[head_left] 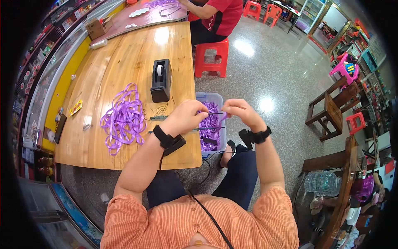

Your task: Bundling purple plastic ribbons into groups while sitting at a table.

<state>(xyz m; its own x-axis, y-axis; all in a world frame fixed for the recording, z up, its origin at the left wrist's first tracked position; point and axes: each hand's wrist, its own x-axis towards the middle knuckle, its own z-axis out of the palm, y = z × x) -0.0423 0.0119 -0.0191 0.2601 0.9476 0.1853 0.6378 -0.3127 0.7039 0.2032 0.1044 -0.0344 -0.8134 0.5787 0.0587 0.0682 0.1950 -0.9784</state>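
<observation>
Above the table's right edge, my left hand [187, 117] is closed, thumb and fingertips together; what it pinches, if anything, is hidden. My right hand [243, 112] pinches a purple ribbon [224, 118] at the tip of a thin dark rod [214, 113]. That rod reaches out past the table edge, partly behind my left hand. A second dark rod [209, 128] runs roughly parallel, closer to me. Below both hands, a clear plastic bin [224, 139] holds many purple ribbon pieces [210, 143]. A loose heap of purple ribbon [123, 119] lies on the table, left of my left hand.
On the wooden table [89, 143] stand a black tape dispenser [161, 81] and a small yellow packet [76, 107]. Another person in a red shirt [224, 16] sits on a red stool [211, 56] beyond. A wooden chair [331, 108] stands to the right.
</observation>
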